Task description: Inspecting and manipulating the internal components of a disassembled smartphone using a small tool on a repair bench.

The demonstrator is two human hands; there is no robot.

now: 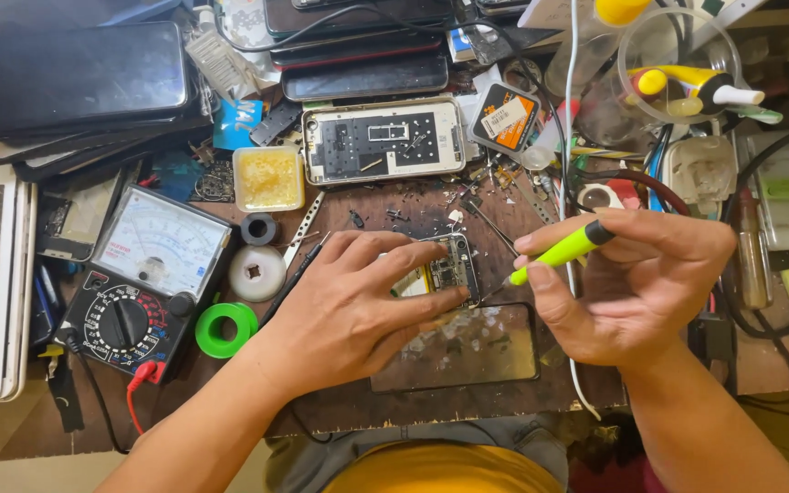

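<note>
Green-handled screwdriver (559, 251) pinched in right hand (636, 283) — left hand (358, 310) clamps one opened phone (449, 267) — two hands.

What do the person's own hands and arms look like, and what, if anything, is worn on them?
Both are bare: the left hand and right hand have no gloves, rings or watch in view. The forearms are uncovered too, with no sleeves showing. Fingernails are short.

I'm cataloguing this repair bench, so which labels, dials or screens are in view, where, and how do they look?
Analog multimeter: left of the left hand, black body, white needle dial.
Round orange-and-black tin: top centre, white label.
Dark phone screens: stacked top left, unlit.
Loose glass panel: below both hands, black-bordered.
</note>
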